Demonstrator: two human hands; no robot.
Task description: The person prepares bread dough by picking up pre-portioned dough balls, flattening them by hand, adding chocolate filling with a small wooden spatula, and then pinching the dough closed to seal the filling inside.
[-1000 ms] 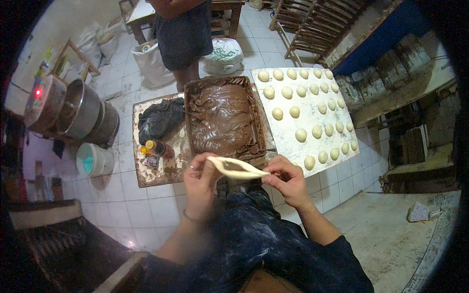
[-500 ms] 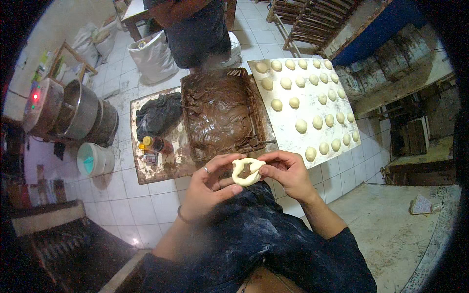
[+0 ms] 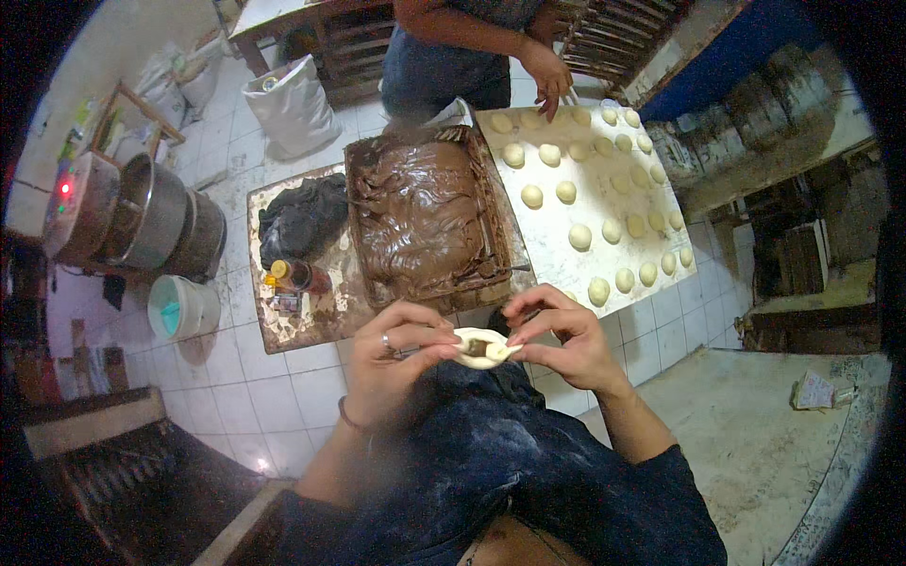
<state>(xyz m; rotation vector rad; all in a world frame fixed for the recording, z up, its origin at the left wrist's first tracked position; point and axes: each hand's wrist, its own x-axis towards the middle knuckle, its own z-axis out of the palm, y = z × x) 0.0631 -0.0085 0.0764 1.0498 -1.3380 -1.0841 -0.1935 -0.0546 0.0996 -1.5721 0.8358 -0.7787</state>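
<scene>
A pale piece of dough (image 3: pixel 484 335) is stretched into an oval over my lap, with an opening in its upper side. Something darker shows inside that hollow; I cannot make out what. The left end is pinched between thumb and fingers of my left hand (image 3: pixel 396 351), which wears a ring. My right hand (image 3: pixel 572 345) grips the other end between thumb and forefinger. Just beyond my hands is a tray (image 3: pixel 359 274) full of glossy brown chocolate-like paste (image 3: pixel 415 217). Several round dough balls (image 3: pixel 580 237) sit in rows on a white board (image 3: pixel 557 274) to the right.
Left of the tray lie a dark cloth (image 3: pixel 304 217) and a small bottle (image 3: pixel 300 275). A white bucket (image 3: pixel 193 311) and metal pots (image 3: pixel 156 217) stand on the tiled floor farther left. Across the board, another person's hand (image 3: pixel 545 75) reaches over the dough balls.
My hands have lowered slightly and drawn the dough into a flatter, wider oval. The other person has moved right, and a hand now hangs over the board's far edge.
</scene>
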